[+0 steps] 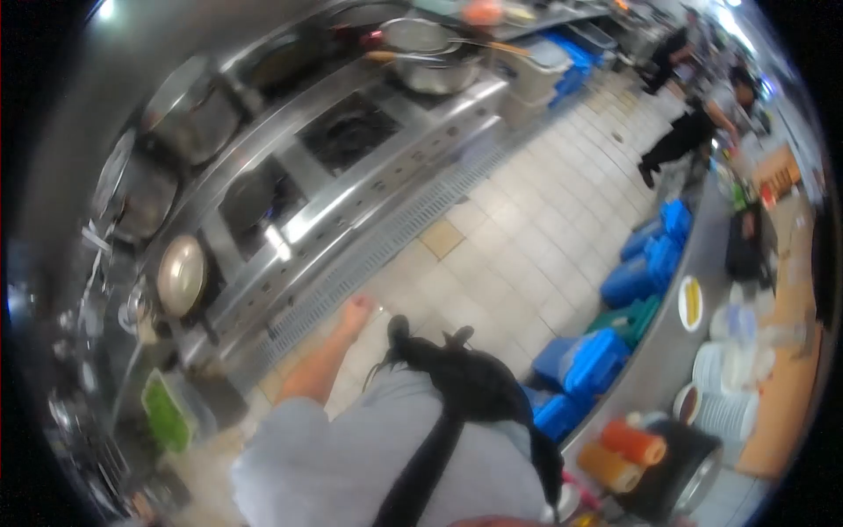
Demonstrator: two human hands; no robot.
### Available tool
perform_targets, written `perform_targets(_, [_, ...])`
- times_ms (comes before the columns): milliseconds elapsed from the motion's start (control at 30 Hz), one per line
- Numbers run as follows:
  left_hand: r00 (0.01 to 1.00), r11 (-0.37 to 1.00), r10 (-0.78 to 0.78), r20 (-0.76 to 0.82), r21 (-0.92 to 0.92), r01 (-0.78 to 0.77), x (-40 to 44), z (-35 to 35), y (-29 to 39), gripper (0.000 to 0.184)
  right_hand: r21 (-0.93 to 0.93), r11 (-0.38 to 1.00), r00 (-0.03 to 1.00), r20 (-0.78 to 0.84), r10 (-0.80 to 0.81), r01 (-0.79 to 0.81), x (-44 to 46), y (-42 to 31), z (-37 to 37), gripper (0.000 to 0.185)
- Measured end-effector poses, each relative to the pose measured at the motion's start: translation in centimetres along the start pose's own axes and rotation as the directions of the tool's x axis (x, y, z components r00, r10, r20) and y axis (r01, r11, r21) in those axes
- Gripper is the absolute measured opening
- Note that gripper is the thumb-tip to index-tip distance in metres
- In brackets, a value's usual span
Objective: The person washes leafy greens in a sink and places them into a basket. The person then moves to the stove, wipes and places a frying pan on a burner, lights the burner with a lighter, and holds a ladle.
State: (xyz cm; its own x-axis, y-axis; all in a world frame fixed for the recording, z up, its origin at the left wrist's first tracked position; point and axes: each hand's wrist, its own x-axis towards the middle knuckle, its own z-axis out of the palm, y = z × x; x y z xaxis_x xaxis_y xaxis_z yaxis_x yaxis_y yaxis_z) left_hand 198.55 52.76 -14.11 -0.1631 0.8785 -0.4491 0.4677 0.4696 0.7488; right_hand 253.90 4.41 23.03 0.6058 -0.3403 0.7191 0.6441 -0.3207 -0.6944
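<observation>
My left hand [357,313] reaches out over the tiled floor, close to the floor grate [399,224] in front of the stove [347,198]. Its fingers look curled in, and a small pale spot shows beside them; blur hides what they hold, if anything. Only a strip of skin, perhaps of my right arm, shows at the bottom edge; my right hand is out of view. My grey shirt and black apron [470,382] fill the lower middle.
A covered pan [183,275], large pots [195,114] and a strainer [417,37] stand along the stove. Left is a tub of chopped greens [165,417]. Blue bins [597,360], stacked plates [724,413] and sauce bottles [632,442] line the right. Two people [694,132] stand farther off.
</observation>
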Motion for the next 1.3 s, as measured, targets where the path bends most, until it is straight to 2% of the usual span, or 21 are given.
perform_targets(33, [0.971,0.963,-0.212,-0.108,-0.192,0.188,0.9,-1.9,-2.1,0.029,-0.243,0.887,0.912,0.227,-0.341,0.393,-3.6,0.9,3.9,0.033])
perform_targets(67, [0.963,0.954,-0.239,-0.124,-0.216,0.209,1.6,-4.6,-3.6,0.029,-0.209,0.889,0.902,0.246,-0.355,0.407,-7.2,1.9,7.2,0.033])
perform_targets(100, [0.939,0.859,-0.313,-0.141,-0.464,0.217,2.9,-7.4,-4.9,0.025,-0.076,0.991,0.888,0.455,-0.061,0.107,-10.7,2.8,10.7,0.034])
perform_targets(133, [0.91,0.707,-0.389,-0.144,-0.68,0.194,4.0,-9.8,-6.0,0.022,-0.03,0.974,0.716,0.673,0.187,-0.226,-14.2,3.1,14.1,0.037])
perform_targets(167, [0.907,0.666,-0.368,-0.206,-0.739,0.103,5.2,-12.0,-6.7,0.021,0.013,0.963,0.676,0.715,0.18,-0.27,-19.8,-0.8,17.9,0.032])
perform_targets(233, [0.869,0.557,-0.377,-0.32,-0.828,-0.063,7.4,-16.2,-7.8,0.022,0.052,0.985,0.393,0.92,0.017,-0.165,-28.4,-6.5,22.6,0.029])
perform_targets(267, [0.85,0.49,-0.387,-0.358,-0.861,-0.14,8.5,-17.7,-7.3,0.025,0.088,0.989,0.241,0.969,-0.058,-0.116,-32.2,-10.3,24.4,0.028])
perform_targets(333, [0.859,0.508,-0.397,-0.323,-0.857,-0.087,9.8,-20.7,-4.8,0.03,0.17,0.98,-0.085,0.98,-0.179,-0.1,-37.5,-14.7,27.0,0.027])
perform_targets(367, [0.854,0.516,-0.425,-0.3,-0.856,-0.044,11.0,-20.7,-4.4,0.033,0.182,0.979,-0.104,0.976,-0.191,-0.097,-38.9,-16.2,28.1,0.027])
perform_targets(433, [0.841,0.51,-0.467,-0.274,-0.86,0.003,14.2,-22.1,-4.7,0.036,0.313,0.946,-0.285,0.902,-0.323,-0.081,-42.0,-19.5,29.7,0.024])
perform_targets(500, [0.964,0.548,-0.259,-0.058,-0.831,0.097,16.7,-22.2,-5.3,0.039,0.272,0.953,-0.275,0.914,-0.299,-0.131,-44.0,-20.4,30.8,0.023])
perform_targets(533, [0.962,0.539,-0.27,-0.048,-0.835,0.11,17.0,-22.2,-3.8,0.039,0.223,0.957,-0.25,0.931,-0.265,-0.185,-44.7,-20.5,30.9,0.022])
perform_targets(600, [0.97,0.344,-0.243,-0.002,-0.935,0.084,16.5,-23.0,1.0,0.036,0.165,0.968,-0.273,0.938,-0.214,-0.191,-45.4,-20.5,30.9,0.022])
perform_targets(733, [0.958,0.357,-0.288,-0.004,-0.928,0.104,19.2,-24.0,1.2,0.031,0.032,0.98,-0.372,0.922,-0.104,-0.196,-46.6,-17.7,30.6,0.023])
perform_targets(800, [0.953,0.426,-0.275,-0.127,-0.905,0.002,19.6,-25.1,2.1,0.028,-0.018,0.979,-0.377,0.924,-0.061,-0.201,-47.5,-17.0,29.9,0.024])
perform_targets(867, [0.942,0.383,-0.32,-0.097,-0.923,0.035,18.7,-25.8,3.1,0.027,-0.102,0.957,-0.401,0.916,-0.016,-0.27,-48.6,-16.9,29.3,0.024])
perform_targets(933, [0.954,0.409,-0.288,-0.089,-0.912,0.038,17.7,-25.7,2.9,0.029,-0.116,0.955,-0.415,0.91,-0.009,-0.274,-49.2,-16.4,28.9,0.024])
perform_targets(967, [0.962,0.355,-0.272,-0.039,-0.933,0.062,17.2,-24.9,1.9,0.026,-0.104,0.96,-0.451,0.892,-0.026,-0.262,-49.8,-15.4,28.9,0.025])
perform_targets(1133, [0.95,0.45,-0.303,-0.071,-0.889,0.077,16.7,-22.3,-0.2,0.036,-0.141,0.949,-0.487,0.873,-0.014,-0.281,-50.6,-14.2,29.0,0.025])
perform_targets(1233, [0.936,0.415,-0.352,-0.031,-0.901,0.127,15.8,-23.1,2.4,0.034,-0.145,0.948,-0.485,0.875,-0.012,-0.284,-50.5,-13.4,29.1,0.025])
perform_targets(1300, [0.915,0.255,-0.403,0.011,-0.959,0.123,16.1,-23.6,2.8,0.042,-0.156,0.947,-0.473,0.881,0.005,-0.281,-50.3,-13.4,28.8,0.025])
